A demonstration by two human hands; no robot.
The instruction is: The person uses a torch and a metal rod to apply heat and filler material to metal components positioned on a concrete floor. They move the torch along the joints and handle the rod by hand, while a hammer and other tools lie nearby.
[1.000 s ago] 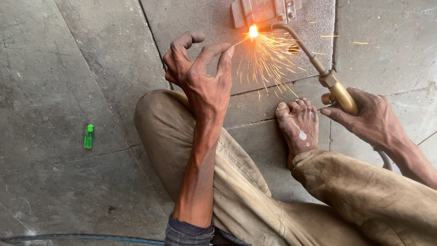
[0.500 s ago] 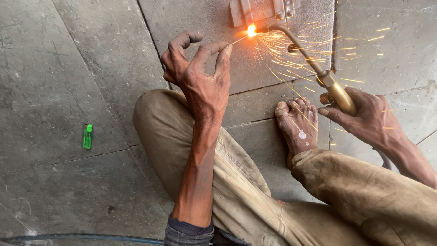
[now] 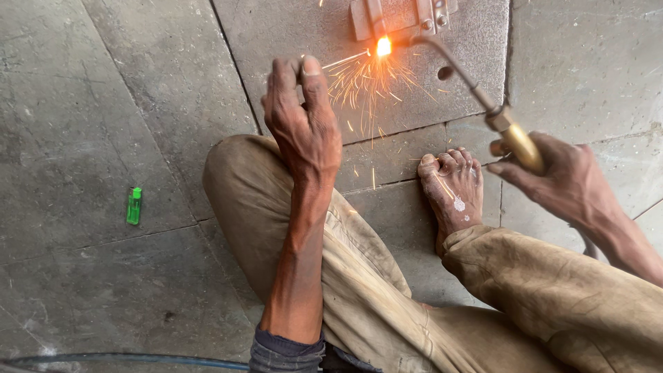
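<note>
Grey concrete slabs lie under me, a small green plastic lighter [image 3: 134, 206] off left. My right hand [image 3: 563, 181] grips the brass-handled gas torch [image 3: 516, 141]; my left hand [image 3: 302, 117] pinches a thin filler rod [image 3: 345, 60] at the flame on the rusty metal bracket [image 3: 404, 15]. I judge sparks could burn my bare foot [image 3: 452, 188], which sits close

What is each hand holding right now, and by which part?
The right hand grips the brass torch by its handle. The left hand pinches a thin filler rod at its near end, tip toward the flame.
</note>
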